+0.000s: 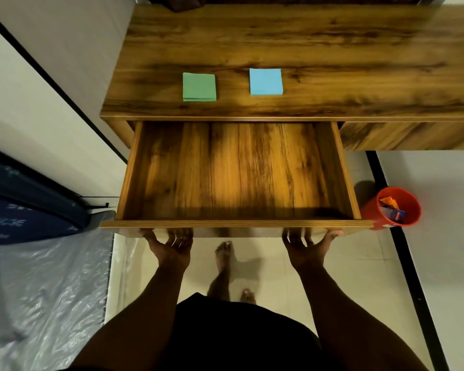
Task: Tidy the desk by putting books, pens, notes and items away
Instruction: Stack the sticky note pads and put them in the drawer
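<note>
Hooking curled fingers (180,235) under drawer front (236,224), left hand (170,249), right hand (307,249)

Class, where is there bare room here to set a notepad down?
The open drawer is bare wall to wall. The desktop is free behind, between and right of the green notepad and blue notepad. No spot is crowded.

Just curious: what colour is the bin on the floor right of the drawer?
The bin is red-orange, seen in the head view, the only view.
</note>
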